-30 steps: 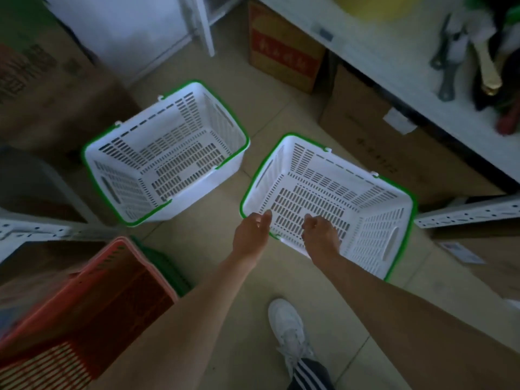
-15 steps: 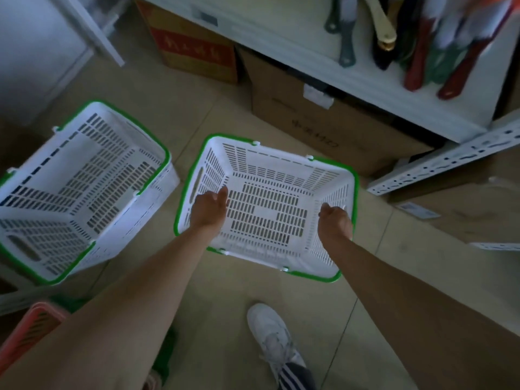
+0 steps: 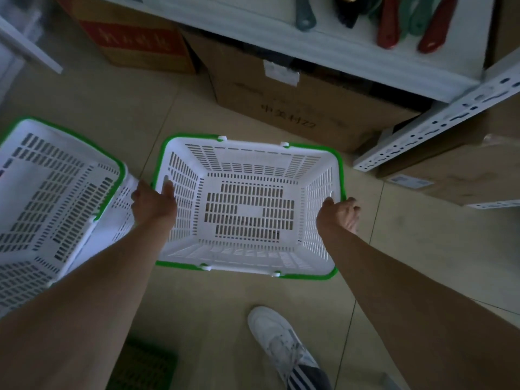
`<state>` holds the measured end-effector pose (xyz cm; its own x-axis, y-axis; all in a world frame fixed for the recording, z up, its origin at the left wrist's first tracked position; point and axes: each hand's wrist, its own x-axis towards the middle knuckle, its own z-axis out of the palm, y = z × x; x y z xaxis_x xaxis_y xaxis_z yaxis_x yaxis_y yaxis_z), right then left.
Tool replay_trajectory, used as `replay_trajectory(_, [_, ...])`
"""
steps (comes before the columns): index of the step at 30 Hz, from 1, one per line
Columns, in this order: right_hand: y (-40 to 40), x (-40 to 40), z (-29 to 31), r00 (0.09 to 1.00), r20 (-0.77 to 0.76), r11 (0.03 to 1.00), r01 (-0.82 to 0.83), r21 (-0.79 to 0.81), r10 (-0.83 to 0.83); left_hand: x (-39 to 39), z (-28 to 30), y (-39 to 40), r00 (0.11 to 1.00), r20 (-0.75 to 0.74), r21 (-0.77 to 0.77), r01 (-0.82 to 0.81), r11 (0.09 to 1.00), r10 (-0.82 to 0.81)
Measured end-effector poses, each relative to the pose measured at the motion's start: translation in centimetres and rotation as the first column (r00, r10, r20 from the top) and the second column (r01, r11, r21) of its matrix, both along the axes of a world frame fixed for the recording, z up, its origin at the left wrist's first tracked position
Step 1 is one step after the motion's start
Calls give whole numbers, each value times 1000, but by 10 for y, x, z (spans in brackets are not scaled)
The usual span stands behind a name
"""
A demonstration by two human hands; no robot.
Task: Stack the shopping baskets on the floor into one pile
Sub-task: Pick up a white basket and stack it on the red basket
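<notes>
A white slotted shopping basket with a green rim (image 3: 249, 153) sits in the middle of the view, its opening facing up. My left hand (image 3: 153, 204) grips its left end wall, thumb inside the handle slot. My right hand (image 3: 339, 213) grips the right end wall. A second white basket with a green rim (image 3: 56, 192) lies just to the left, tilted, its side close to my left hand. A dark green basket corner (image 3: 146, 367) shows at the bottom left, partly hidden by my forearm.
Cardboard boxes (image 3: 295, 108) stand under a white shelf (image 3: 309, 49) just beyond the baskets. A perforated white shelf rail (image 3: 439, 119) and another box (image 3: 455, 173) lie to the right. My white shoe (image 3: 281, 342) stands on the beige tile floor below the held basket.
My hands moved from the basket's near rim to its two ends and took hold. The basket turned square to me, and the view shifted right, pushing the other basket to the left edge.
</notes>
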<state>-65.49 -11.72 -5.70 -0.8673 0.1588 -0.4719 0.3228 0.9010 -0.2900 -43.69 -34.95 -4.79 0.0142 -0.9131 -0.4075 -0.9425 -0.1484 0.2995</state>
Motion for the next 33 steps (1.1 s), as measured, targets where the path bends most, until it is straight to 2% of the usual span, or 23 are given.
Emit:
replay_trajectory(4, [4,-4,-18,997,51,998,54,-12,-54,3,-16,-9,999,-6,72,-46,996,47])
replay_trajectory(12, [-2,-7,-28,992,-34,992,123,-15,-124,5,-21,-12,988,-58,96,-137,986,143])
replay_trajectory(16, [-6,-9,-23,991,-91,996,94,-3,-94,9,-11,-2,981,-50,72,-185,980,188])
replay_trajectory(22, [-16,-6,1,990,-136,999,34,-4,-34,26,21,15,974,-61,15,-218,976,218])
replay_trajectory(33, [-41,10,82,966,-256,998,-52,-24,45,74,99,36,926,-141,-58,-362,931,351])
